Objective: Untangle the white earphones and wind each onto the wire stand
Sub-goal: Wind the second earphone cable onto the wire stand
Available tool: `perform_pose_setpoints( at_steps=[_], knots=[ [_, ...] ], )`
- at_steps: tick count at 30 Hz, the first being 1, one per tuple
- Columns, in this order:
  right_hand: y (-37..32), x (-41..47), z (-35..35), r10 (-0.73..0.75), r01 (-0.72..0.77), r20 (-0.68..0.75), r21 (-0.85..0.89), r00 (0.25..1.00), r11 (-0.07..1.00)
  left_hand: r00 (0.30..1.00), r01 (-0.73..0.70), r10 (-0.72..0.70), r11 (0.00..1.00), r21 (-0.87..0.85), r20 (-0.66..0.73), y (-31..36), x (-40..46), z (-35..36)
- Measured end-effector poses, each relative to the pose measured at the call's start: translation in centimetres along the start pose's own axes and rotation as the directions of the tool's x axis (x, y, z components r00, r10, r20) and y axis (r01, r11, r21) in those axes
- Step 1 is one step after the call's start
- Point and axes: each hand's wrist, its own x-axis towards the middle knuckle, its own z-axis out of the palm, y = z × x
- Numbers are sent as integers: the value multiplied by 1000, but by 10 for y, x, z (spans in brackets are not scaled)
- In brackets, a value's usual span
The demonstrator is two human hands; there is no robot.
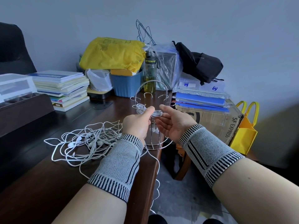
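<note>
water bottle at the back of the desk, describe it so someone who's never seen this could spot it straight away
Start at the big yellow plastic bag heaped against the back wall. Just right of it, beside the blue ribbed bin and behind the wire stand, stands the water bottle. It is the only upright clear cylinder there, olive-tinted, with a dark cap and a black band reading UP-TEMPO.

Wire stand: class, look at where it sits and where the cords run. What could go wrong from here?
1. The wire stand sits near the desk corner; a tug by the left hand might tip it off.
2. One cord trails over the edge toward the floor and could snag.
3. The tangled pile may tighten if pulled.
</note>
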Motion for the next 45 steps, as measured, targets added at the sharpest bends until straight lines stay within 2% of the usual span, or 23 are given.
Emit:
perform_pose_setpoints(
  at_steps=[7, 10, 12, 14, 15, 16, 17, 19, 20, 22, 26, 27, 29, 30, 32, 34, 36, 37, 40, 45],
  knots=[
    [2, -2, -1, -55, 55, -4, -44, 998, 998, 1000, 7, -8, 999, 36, 21, 2, -6, -3],
    [7, -2, -4, -111, 107, -53, -87, 992, 991, 999, -13, 10, 998, 69, 49, 7, -11, -10],
    [12, -3, -7, -186, 180, -60, -89, 981, 980, 997, -45, 36, 989, 139, 62, 9, -14, -17],
    [17, -6, -10, -333, 330, -3, -124, 943, 936, 991, -119, 98, 955, 270, 88, 7, -15, -24],
    [20, -6, -12, -439, 440, 51, -208, 897, 874, 982, -179, 147, 918, 354, 115, 6, -15, -26],
    [24, -8, -14, -548, 557, 129, -329, 826, 762, 968, -248, 204, 863, 441, 147, 4, -16, -28],
    [28, -8, -16, -631, 658, 235, -451, 740, 603, 949, -316, 259, 788, 529, 181, 3, -17, -29],
    [36, -9, -16, -666, 745, 433, -602, 607, 287, 907, -415, 332, 597, 686, 259, 2, -21, -28],
    [38, -8, -15, -650, 746, 488, -638, 583, 190, 888, -447, 346, 499, 743, 302, 3, -24, -28],
    [42, -5, -14, -646, 727, 499, -674, 578, 130, 865, -482, 343, 372, 793, 366, 8, -32, -27],
    [40, 1, -18, -707, 665, 369, -722, 604, 192, 853, -514, 300, 354, 781, 426, 22, -42, -34],
    [40, 1, -19, -711, 655, 330, -717, 621, 238, 853, -516, 286, 344, 785, 436, 26, -42, -37],
    [43, 0, -21, -716, 662, 232, -631, 658, 404, 857, -514, 249, 346, 785, 451, 32, -39, -45],
    [44, 0, -21, -702, 665, 174, -534, 690, 522, 864, -504, 223, 380, 776, 452, 35, -38, -50],
    [47, 1, -21, -625, 613, 65, -301, 778, 731, 875, -469, 167, 526, 710, 455, 40, -38, -56],
    [48, 4, -21, -523, 521, 0, -87, 852, 849, 868, -436, 178, 721, 538, 465, 41, -37, -54],
    [47, 6, -21, -444, 445, -32, 47, 896, 894, 862, -411, 224, 835, 367, 455, 41, -36, -46],
    [47, 6, -21, -435, 437, -49, 48, 899, 898, 859, -403, 239, 860, 311, 452, 40, -36, -40],
    [43, 7, -23, -473, 471, -104, -42, 875, 881, 861, -380, 261, 901, 211, 437, 40, -36, -23],
    [37, 14, -28, -437, 441, -123, 3, 891, 898, 914, -261, 202, 957, 128, 351, 38, -32, -10]
  ],
)
